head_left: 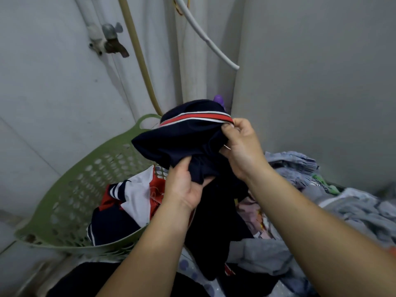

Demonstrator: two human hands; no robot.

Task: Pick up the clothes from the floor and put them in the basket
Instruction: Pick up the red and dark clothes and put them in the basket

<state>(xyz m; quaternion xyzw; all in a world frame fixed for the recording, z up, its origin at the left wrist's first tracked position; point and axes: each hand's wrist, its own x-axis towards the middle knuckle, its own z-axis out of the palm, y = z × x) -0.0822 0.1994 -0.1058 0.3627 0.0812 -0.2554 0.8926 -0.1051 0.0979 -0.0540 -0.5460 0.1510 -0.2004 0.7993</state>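
Holding a navy garment (pixel 182 140) bunched above the green laundry basket (pixel 70 189): left hand (pixel 184 187) gripping lower folds, right hand (pixel 240 146) pinching the red-striped hem. Looking soft, light, floppy; gathering by the bunched middle.

Basket (pixel 70 189) half open; tap (pixel 109 40) overhead

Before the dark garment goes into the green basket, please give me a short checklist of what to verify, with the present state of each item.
1. Left hand grips the dark garment: ok.
2. Right hand pinches its striped edge: ok.
3. Garment fully off the floor: cannot tell, its lower part hangs behind the arms.
4. Green basket within reach, opening unblocked: ok.
5. Room left in the basket: ok, only a red, white and navy garment lies inside.
6. Gray clothes remain outside: not ok.
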